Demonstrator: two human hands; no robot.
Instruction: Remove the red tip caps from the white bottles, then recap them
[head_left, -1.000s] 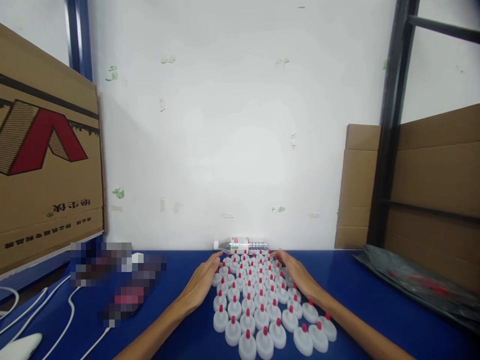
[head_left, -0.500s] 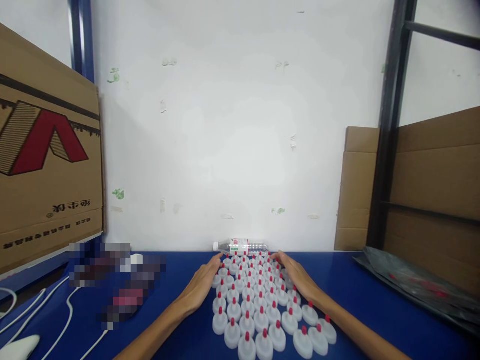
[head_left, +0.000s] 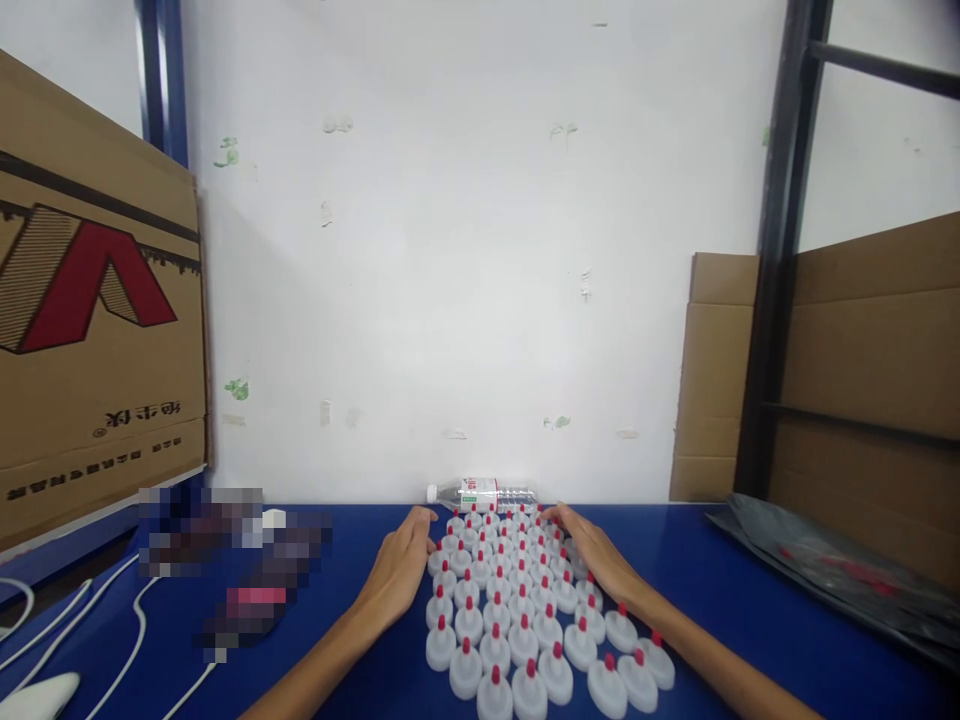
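Several small white bottles with red caps (head_left: 517, 610) stand packed in rows on the blue table (head_left: 750, 610). My left hand (head_left: 397, 572) lies flat and open against the left side of the cluster. On the right side, my right hand (head_left: 592, 555) rests with its fingers stretched out along the bottles, holding nothing. A clear water bottle (head_left: 480, 493) lies on its side just behind the cluster, against the wall.
A large cardboard box (head_left: 90, 330) stands at the left, more cardboard (head_left: 862, 340) and a dark metal rack post (head_left: 780, 250) at the right. Grey plastic bags (head_left: 832, 575) lie at the right. White cables (head_left: 112, 620) and blurred items lie at the left.
My left hand has drawn back slightly from the far end of the cluster. The right hand and the bottles have barely moved.
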